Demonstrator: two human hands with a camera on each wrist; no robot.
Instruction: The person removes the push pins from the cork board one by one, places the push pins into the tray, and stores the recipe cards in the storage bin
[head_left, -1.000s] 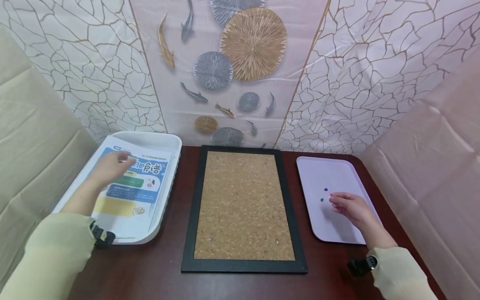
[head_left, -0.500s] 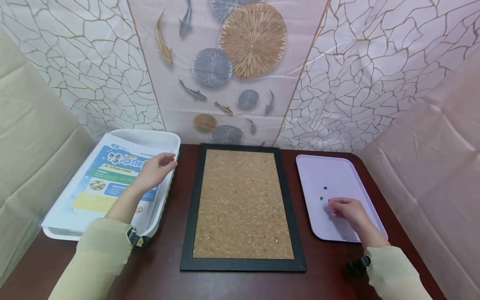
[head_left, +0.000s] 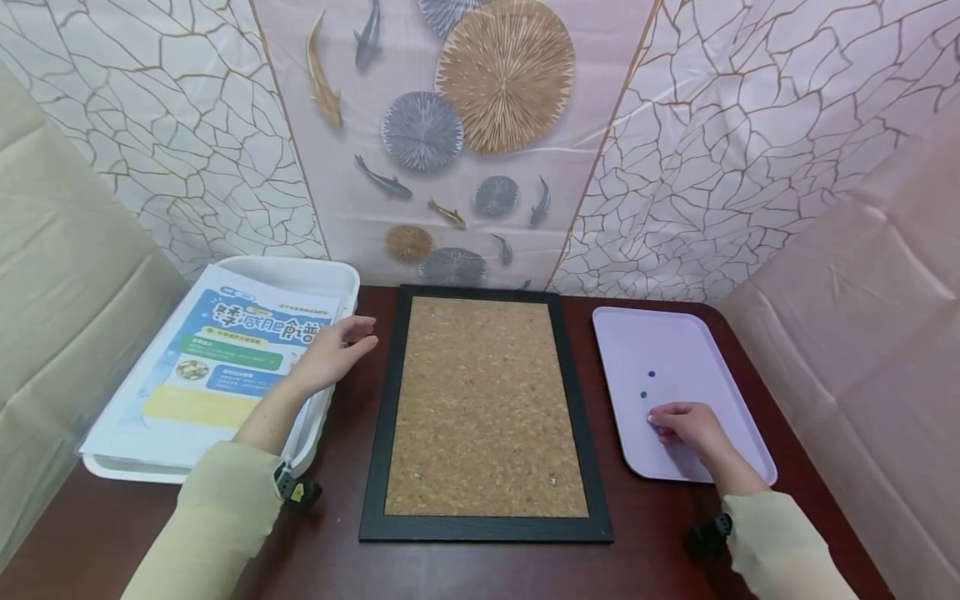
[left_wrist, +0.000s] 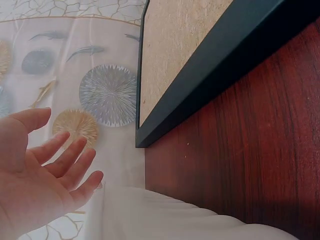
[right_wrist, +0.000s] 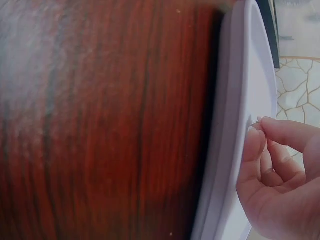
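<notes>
My left hand (head_left: 335, 350) hovers over the right rim of a white plastic basin (head_left: 347, 287), its fingers loosely bent and nothing in them. Printed sheets (head_left: 243, 360) with blue, green and yellow blocks lie in that basin. In the left wrist view the palm and spread fingers of the left hand (left_wrist: 47, 172) show. Over the lilac tray (head_left: 637, 333), my right hand (head_left: 693, 429) brings thumb and forefinger together on a small pale pin (right_wrist: 258, 120), mostly hidden by the fingertips. A green dot-like tack (head_left: 643, 395) and a purple-blue one (head_left: 652, 374) lie on the tray beyond.
A cork board (head_left: 483, 400) in a black frame (head_left: 486, 528) lies on the dark red table (head_left: 330, 550), between basin and tray. A patterned cloth (head_left: 420, 204) hangs behind, and beige padded panels (head_left: 873, 350) close off the sides.
My left hand has moved right from above the printed sheets to the basin's right rim. The right hand has shifted slightly left and nearer to me over the tray.
</notes>
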